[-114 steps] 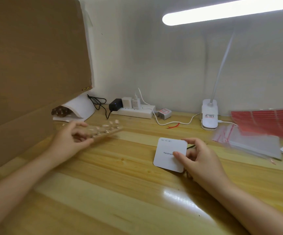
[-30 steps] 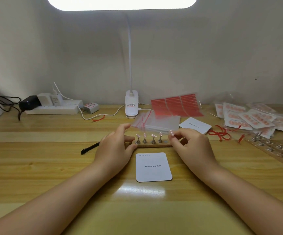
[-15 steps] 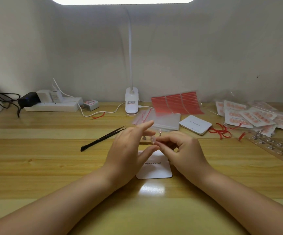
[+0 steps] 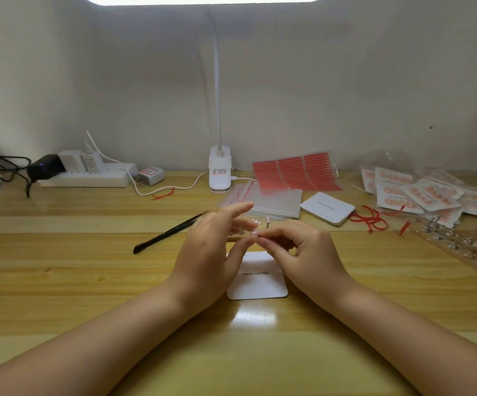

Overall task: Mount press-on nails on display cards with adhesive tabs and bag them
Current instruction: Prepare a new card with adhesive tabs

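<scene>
Both hands meet over a white display card on the wooden desk

The right hand (image 4: 303, 252) and left hand (image 4: 211, 252) pinch a small pink press-on nail (image 4: 254, 232) between their fingertips, just above the "Handmade Nail" card (image 4: 257, 284); black tweezers (image 4: 168, 232) lie to the left.

Wooden surface against a plain wall

A pale wall (image 4: 317, 81) backs the planked surface (image 4: 60, 281); a white clip lamp (image 4: 219, 170) stands at its rear, glowing overhead.

Bare forearms, seemingly no sleeves.
</scene>
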